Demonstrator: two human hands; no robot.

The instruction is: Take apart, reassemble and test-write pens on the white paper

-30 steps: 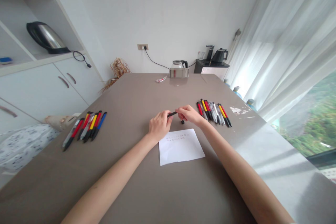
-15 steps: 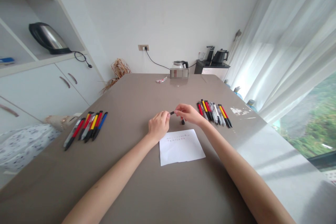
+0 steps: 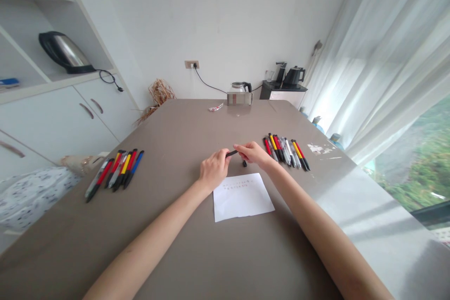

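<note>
My left hand (image 3: pixel 213 169) is closed around one end of a slim black pen (image 3: pixel 231 153), just above the far left corner of the paper. My right hand (image 3: pixel 253 152) pinches the pen's other end, so a short dark stretch shows between the two hands. Below my right hand a small black piece that looks like a pen cap (image 3: pixel 244 163) rests on the table. A white sheet of paper (image 3: pixel 243 204) with two rows of faint handwriting lies nearer to me, under my left wrist's right side.
Several red, yellow, white and black pens (image 3: pixel 286 151) lie in a row at right. Another group of pens (image 3: pixel 121 168) is at left on the brown table (image 3: pixel 176 248). At the far edge are a glass kettle (image 3: pixel 239 86) and a crumpled wrapper (image 3: pixel 215 108).
Both hands have shifted very slightly, and a little more of the black pen shows between them. The paper and both pen groups stay in place.
</note>
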